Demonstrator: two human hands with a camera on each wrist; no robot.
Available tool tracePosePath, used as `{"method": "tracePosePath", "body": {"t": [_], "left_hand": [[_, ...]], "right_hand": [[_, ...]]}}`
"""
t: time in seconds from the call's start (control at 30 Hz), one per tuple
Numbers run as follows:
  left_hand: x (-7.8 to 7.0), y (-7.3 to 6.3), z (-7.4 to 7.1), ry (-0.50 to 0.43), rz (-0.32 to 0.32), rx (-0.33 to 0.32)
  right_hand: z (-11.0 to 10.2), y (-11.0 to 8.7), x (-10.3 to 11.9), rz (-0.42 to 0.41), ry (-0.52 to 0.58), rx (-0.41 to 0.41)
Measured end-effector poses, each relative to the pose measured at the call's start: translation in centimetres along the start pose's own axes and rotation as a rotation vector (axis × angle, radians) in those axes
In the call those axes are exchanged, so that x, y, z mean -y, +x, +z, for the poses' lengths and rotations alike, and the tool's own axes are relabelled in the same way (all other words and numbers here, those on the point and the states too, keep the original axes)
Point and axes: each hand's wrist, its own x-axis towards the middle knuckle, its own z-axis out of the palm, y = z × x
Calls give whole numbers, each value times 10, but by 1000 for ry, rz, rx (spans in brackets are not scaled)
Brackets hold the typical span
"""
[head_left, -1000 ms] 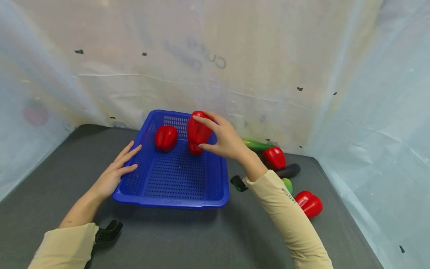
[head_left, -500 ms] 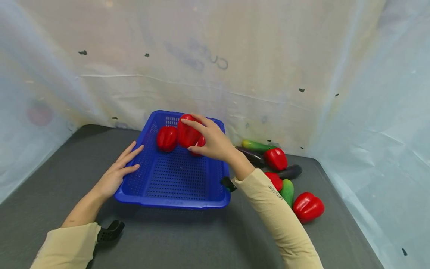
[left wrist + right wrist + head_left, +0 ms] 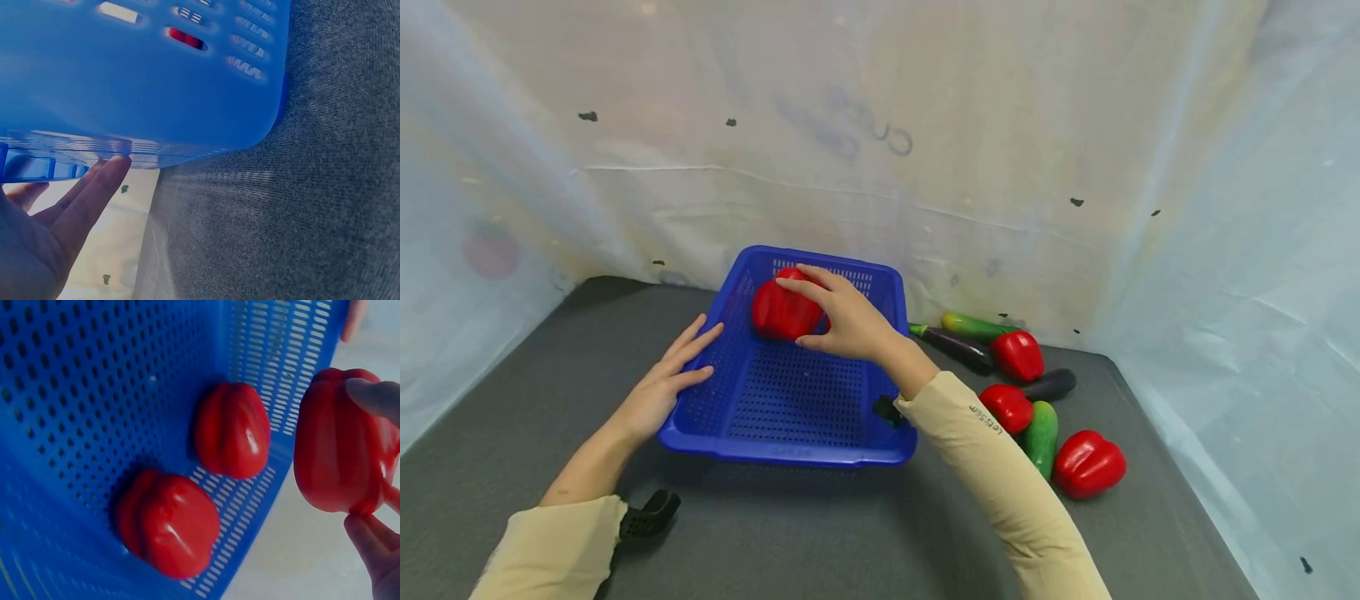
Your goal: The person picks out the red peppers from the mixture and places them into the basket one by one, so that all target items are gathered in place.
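In the head view, the two hands are apart. The right hand (image 3: 850, 325) grips a red bell pepper (image 3: 803, 310) between thumb and fingers, toward 12 o'clock over the blue basket (image 3: 786, 454). The left hand (image 3: 658, 387), fingers extended and spread, rests at the basket's 9 o'clock side. Around 3 o'clock on the table (image 3: 760, 550) lie loose red peppers (image 3: 1090, 465), eggplants (image 3: 958, 350) and cucumbers (image 3: 1041, 437).

The left wrist view shows straight fingers against the basket at 8 o'clock.

In the right wrist view, the gripped pepper is at 3 o'clock; two further peppers (image 3: 232, 431) sit inside the basket, near 1 and 7 o'clock.
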Motion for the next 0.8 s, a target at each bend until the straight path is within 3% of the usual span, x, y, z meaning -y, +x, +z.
{"method": "tracePosePath", "body": {"t": [0.8], "left_hand": [[-1, 3, 3, 71, 5, -20]], "right_hand": [[41, 15, 14, 18, -22, 189]]}}
